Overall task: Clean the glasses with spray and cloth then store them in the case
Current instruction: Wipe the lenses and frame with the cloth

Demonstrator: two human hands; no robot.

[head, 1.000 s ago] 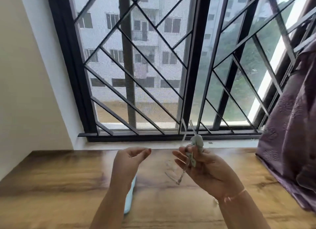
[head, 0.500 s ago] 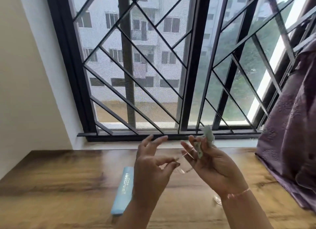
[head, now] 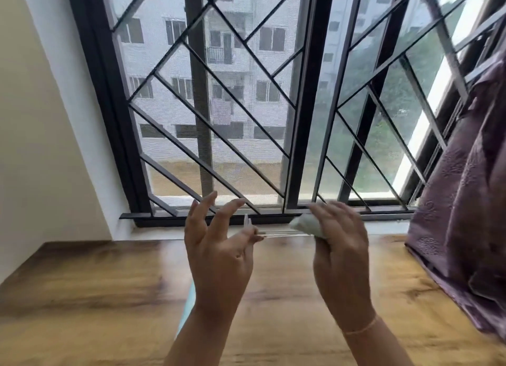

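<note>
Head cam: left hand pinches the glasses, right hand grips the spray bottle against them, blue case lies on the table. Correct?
Not quite. The head view shows the right hand gripping a pale cloth, not a spray bottle. The rest holds: the left hand pinches the glasses, and the blue case lies on the table.

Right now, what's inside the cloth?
The glasses, pinched by the left hand, run into the cloth gripped by the right hand. The part inside is covered.
</note>
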